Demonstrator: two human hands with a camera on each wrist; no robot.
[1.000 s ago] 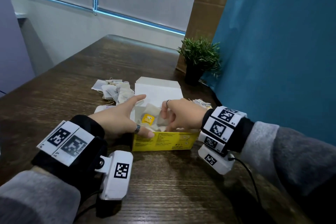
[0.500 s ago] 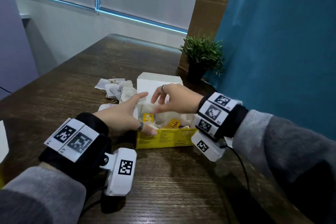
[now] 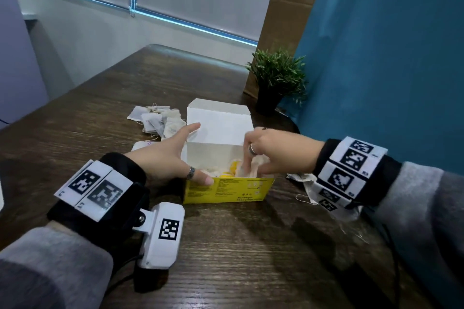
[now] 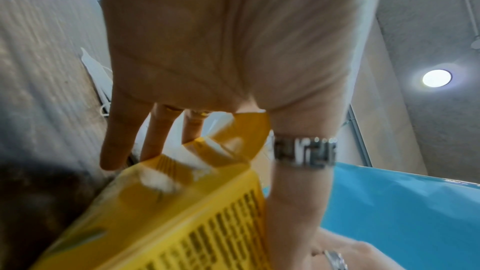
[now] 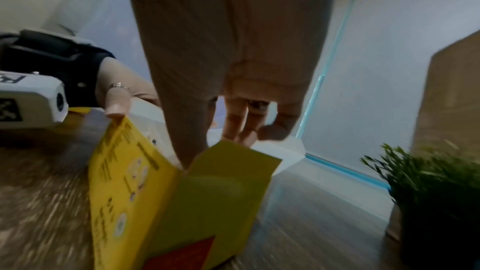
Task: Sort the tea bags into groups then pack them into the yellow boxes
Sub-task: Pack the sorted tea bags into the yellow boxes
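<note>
An open yellow box [image 3: 226, 189] stands mid-table, its white lid upright. My left hand [image 3: 194, 155] clasps its left end, thumb on the front wall and fingers [image 4: 114, 142] down the far side. My right hand [image 3: 253, 165] reaches into the right end, fingers [image 5: 241, 122] curled, and pinches white tea bags [image 3: 252, 169] inside. More bags with yellow tags [image 3: 232, 167] lie in the box. A loose pile of tea bags [image 3: 155, 120] sits behind and to the left. Other bags [image 3: 305, 180] lie under my right wrist.
A small potted plant [image 3: 276, 83] stands just behind the box on the right, against a cardboard panel [image 3: 283, 20] and a blue curtain [image 3: 376, 57]. The dark wooden table [image 3: 238, 246] runs toward me from the box.
My right hand lifted out of the box's middle, spread above it, then dropped into the right end, fingers curled on the bags. The left hand stayed on the box's left end.
</note>
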